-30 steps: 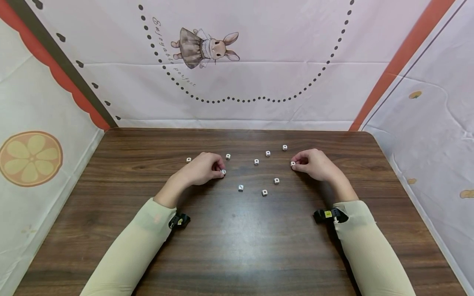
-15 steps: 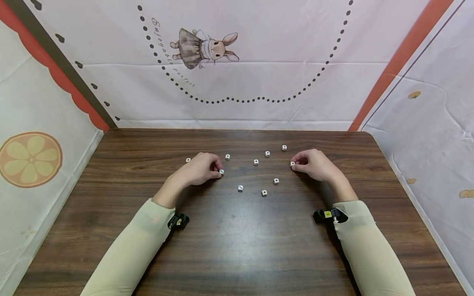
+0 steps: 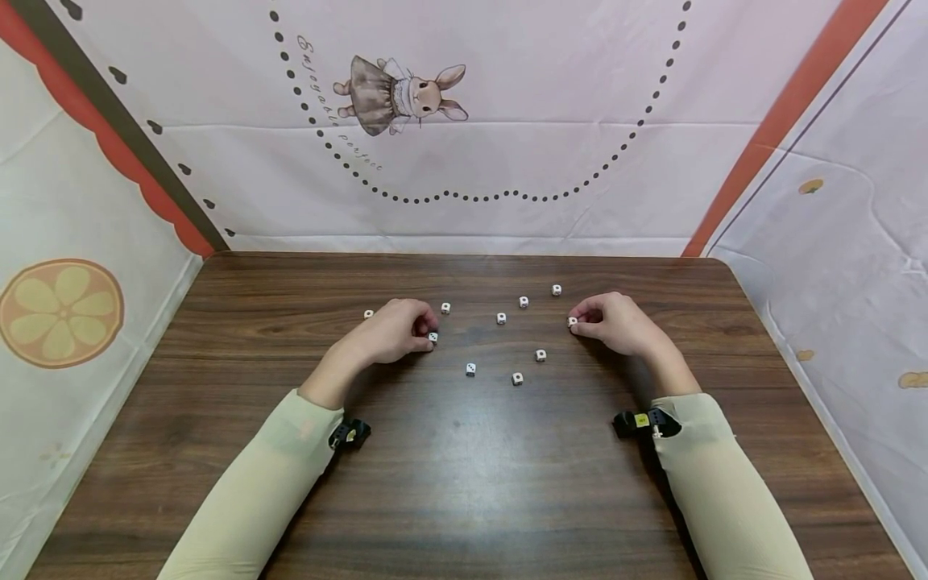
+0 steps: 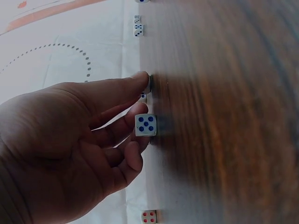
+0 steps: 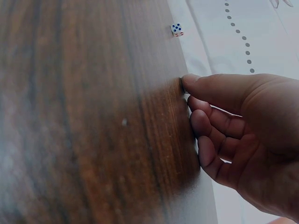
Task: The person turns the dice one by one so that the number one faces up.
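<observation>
On the wooden table, my left hand point(image 3: 395, 332) pinches a white die point(image 3: 432, 337) between thumb and fingertips. In the left wrist view, a white die with five blue pips point(image 4: 145, 125) shows by the fingers of the left hand point(image 4: 79, 144); I cannot tell whether they touch it. Over on the right, my right hand point(image 3: 616, 322) holds another die point(image 3: 573, 321) between thumb and forefinger. From the right wrist, the right hand point(image 5: 243, 135) rests its curled fingertips at the tabletop, and the thumb hides its die.
Between the hands lie several loose dice, among them a die point(image 3: 501, 319), a nearer die point(image 3: 471, 370) and a far die point(image 3: 557, 290). One die point(image 3: 368, 314) peeks out left of the left hand. A printed cloth point(image 3: 536, 161) rises behind the table point(image 3: 464, 483).
The left hand has shifted slightly left with its die, which now shows a little more turned. The right hand stays in place, and the loose dice have not moved.
</observation>
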### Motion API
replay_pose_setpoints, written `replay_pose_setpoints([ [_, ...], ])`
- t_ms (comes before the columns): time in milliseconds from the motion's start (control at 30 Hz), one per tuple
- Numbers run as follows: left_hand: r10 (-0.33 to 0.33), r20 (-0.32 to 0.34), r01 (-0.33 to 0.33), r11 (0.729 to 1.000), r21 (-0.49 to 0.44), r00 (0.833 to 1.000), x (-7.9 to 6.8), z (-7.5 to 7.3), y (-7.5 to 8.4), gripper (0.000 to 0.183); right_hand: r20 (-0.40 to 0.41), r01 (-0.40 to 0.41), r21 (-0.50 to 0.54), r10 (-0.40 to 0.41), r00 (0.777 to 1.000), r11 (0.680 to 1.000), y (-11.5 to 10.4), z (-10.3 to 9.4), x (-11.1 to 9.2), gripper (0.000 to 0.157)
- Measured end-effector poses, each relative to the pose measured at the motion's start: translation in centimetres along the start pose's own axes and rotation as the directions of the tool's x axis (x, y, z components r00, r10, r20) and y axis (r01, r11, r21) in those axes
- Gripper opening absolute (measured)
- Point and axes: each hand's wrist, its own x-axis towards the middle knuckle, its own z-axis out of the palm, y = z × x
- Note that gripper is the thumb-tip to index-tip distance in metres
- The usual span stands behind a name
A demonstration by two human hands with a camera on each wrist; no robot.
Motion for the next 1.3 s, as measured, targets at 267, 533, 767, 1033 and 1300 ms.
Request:
replay_pose_setpoints([
  [267, 0.019, 0.009, -0.019, 1.000, -0.005, 1.000, 0.11, 0.09, 0.36, 0.022, 0.000, -0.002, 0.000, 0.002, 1.000, 1.000, -0.06, 0.02, -0.15, 0.012],
  [533, 0.049, 0.008, -0.049, 0.999, -0.001, 0.999, 0.19, 0.14, 0.52, 0.008, -0.003, 0.006, -0.002, -0.006, 1.000, 1.000, -0.05, 0.02, -0.12, 0.012],
  [767, 0.033, -0.009, -0.033, 0.999, -0.015, 0.999, 0.23, 0.11, 0.48, 0.009, 0.000, 0.009, -0.004, -0.009, 1.000, 1.000, 0.04, 0.01, 0.05, 0.012],
  [1033, 0.031, -0.027, -0.032, 0.999, -0.022, 0.999, 0.28, 0.17, 0.36, 0.011, 0.004, 0.012, -0.008, -0.012, 1.000, 1.000, 0.04, -0.06, 0.09, 0.011],
  [1300, 0.037, -0.013, -0.037, 0.999, -0.022, 0.999, 0.32, 0.17, 0.31, 0.010, 0.004, 0.009, -0.007, -0.009, 1.000, 1.000, 0.14, -0.02, 0.05, 0.010],
])
